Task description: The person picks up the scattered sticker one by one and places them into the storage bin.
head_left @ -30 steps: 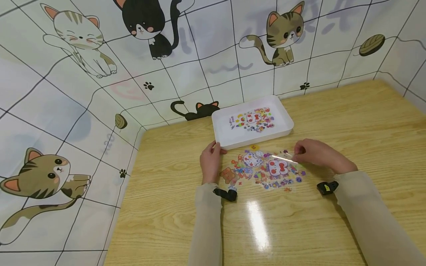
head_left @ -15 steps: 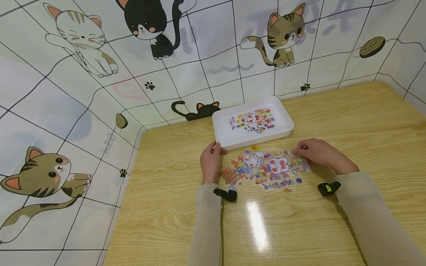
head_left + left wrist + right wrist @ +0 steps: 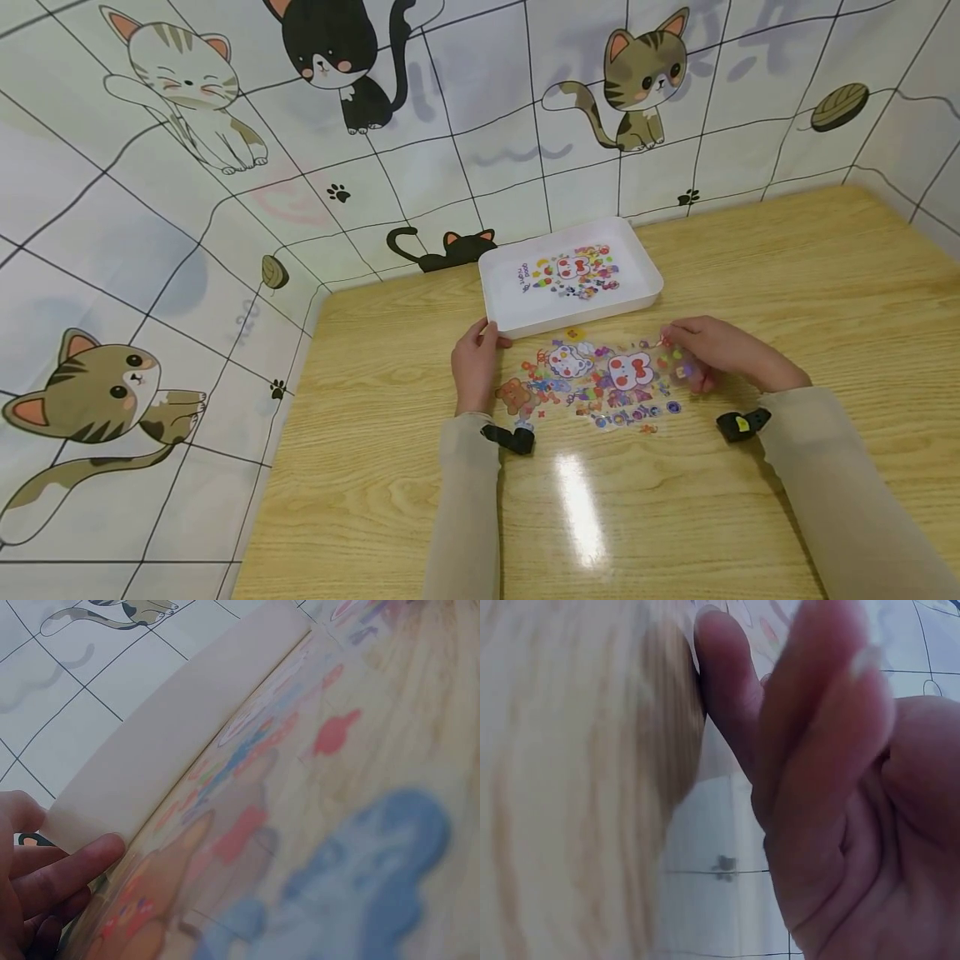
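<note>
A white shallow tray (image 3: 506,313) stands at the back, with a printed sticker sheet (image 3: 573,268) lying flat inside. My left hand (image 3: 474,367) holds the tray's front left corner, thumb and fingers on either side of it. In front of the tray, clear sheets with cartoon stickers overlap on the table; a bear sticker (image 3: 516,395) lies nearest my left hand. At their right end, my right hand (image 3: 708,346) pinches the edge of a clear sticker sheet (image 3: 630,371) bearing a large white rabbit face. Some of its fingers show through the sheet from below.
The wood-grain table (image 3: 360,483) meets a tiled wall (image 3: 495,150) with cat drawings behind the tray and on the left. Light glares off the tabletop near the front. Black camera mounts (image 3: 738,425) are strapped to both wrists.
The rabbit-face sheet has lifted slightly and shifted a little right and up. My right hand's fingers have moved under its right end. The left hand and the tray stay put.
</note>
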### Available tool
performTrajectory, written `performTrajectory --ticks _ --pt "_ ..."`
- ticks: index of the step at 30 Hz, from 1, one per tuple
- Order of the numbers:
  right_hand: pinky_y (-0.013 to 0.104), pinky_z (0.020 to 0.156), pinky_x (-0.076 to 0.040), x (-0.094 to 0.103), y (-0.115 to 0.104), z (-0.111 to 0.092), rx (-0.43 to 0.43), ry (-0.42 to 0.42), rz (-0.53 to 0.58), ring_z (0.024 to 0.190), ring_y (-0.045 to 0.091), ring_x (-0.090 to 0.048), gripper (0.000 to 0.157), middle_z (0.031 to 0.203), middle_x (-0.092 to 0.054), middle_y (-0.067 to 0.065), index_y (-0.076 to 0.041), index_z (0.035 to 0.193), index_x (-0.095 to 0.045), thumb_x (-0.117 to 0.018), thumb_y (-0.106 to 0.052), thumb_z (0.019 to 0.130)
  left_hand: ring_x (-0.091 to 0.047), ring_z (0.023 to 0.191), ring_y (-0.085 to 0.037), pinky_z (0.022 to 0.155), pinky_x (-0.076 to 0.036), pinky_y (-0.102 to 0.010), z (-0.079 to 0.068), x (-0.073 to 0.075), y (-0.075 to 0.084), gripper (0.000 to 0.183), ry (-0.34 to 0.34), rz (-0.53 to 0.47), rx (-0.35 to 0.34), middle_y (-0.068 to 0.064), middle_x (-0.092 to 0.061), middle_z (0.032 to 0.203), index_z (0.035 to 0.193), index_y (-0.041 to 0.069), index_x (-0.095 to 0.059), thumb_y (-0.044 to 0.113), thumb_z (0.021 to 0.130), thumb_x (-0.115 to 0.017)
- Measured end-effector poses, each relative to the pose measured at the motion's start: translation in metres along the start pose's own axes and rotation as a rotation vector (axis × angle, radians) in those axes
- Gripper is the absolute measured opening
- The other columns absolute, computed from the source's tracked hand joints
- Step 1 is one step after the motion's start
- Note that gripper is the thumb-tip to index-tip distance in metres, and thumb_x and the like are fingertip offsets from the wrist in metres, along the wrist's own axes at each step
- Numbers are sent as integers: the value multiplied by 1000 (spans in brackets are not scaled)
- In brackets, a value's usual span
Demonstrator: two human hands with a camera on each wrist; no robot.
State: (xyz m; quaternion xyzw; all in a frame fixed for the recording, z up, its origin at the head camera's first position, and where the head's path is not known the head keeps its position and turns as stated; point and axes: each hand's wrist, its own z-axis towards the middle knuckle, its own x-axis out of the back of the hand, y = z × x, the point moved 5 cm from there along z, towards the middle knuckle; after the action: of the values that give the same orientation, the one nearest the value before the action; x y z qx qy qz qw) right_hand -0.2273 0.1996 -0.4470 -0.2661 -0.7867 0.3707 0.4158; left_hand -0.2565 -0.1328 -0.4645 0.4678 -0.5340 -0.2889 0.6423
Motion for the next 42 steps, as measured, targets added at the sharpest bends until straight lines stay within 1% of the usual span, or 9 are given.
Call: performTrajectory --ticks 8,13,18,23,25,29,32,39,42 --pt "38 47 -49 4 -1 -5 17 -2 53 47 24 -55 52 60 -54 10 2 116 -44 -28 -43 96 -55 93 -6 93 -33 -34 0 0 0 42 1 1 -4 2 -67 71 121 16 -57 41 89 -47" --pt "36 47 -48 3 -1 -5 26 -33 81 47 21 -53 42 61 -52 10 1 113 -47 -35 -36 96 -55 95 -7 94 -33 -35 0 0 0 42 0 1 -8 2 -67 71 121 15 -57 41 89 -47" --pt "36 51 -48 3 0 -4 17 -68 95 50 20 -52 37 63 -52 9 -1 105 -50 -42 -35 94 -54 98 -7 95 -32 -35 0 1 0 43 4 9 -16 3 -67 70 121 15 -57 42 89 -47" --pt "38 52 -49 5 0 -5 33 -69 98 51 20 -51 37 70 -49 11 -1 104 -51 -39 -35 95 -55 99 -7 95 -33 -34 1 1 -1 44 4 20 -37 3 -67 70 121 14 -56 43 89 -46" --pt "38 51 -49 5 -1 -5 44 -66 100 51 21 -52 37 74 -51 12 -2 106 -51 -37 -34 96 -55 99 -7 94 -33 -33 1 1 -1 45 2 27 -45 3 -67 70 122 14 -56 43 90 -46" --pt "36 47 -47 6 1 -6 42 -61 91 47 22 -52 37 65 -54 11 -3 113 -49 -33 -33 97 -54 100 -6 95 -33 -32 1 0 -2 44 -4 26 -44 3 -67 71 122 15 -56 43 90 -46" --pt "35 44 -45 6 2 -6 38 -58 84 44 21 -51 38 57 -52 10 -3 116 -47 -33 -33 97 -54 99 -5 94 -33 -33 1 0 -2 44 -6 24 -36 3 -67 71 122 16 -56 44 89 -46" --pt "35 48 -47 6 1 -7 41 -65 101 48 20 -51 37 66 -54 12 -2 110 -49 -43 -35 93 -55 98 -6 94 -33 -33 2 -1 -2 44 -2 33 -38 3 -67 71 122 15 -56 43 90 -46" --pt "36 49 -48 7 1 -7 50 -75 101 48 20 -51 37 65 -54 13 -2 109 -48 -46 -34 92 -55 98 -6 94 -33 -33 2 -1 -2 45 -1 31 -37 4 -67 70 122 15 -56 44 90 -46"
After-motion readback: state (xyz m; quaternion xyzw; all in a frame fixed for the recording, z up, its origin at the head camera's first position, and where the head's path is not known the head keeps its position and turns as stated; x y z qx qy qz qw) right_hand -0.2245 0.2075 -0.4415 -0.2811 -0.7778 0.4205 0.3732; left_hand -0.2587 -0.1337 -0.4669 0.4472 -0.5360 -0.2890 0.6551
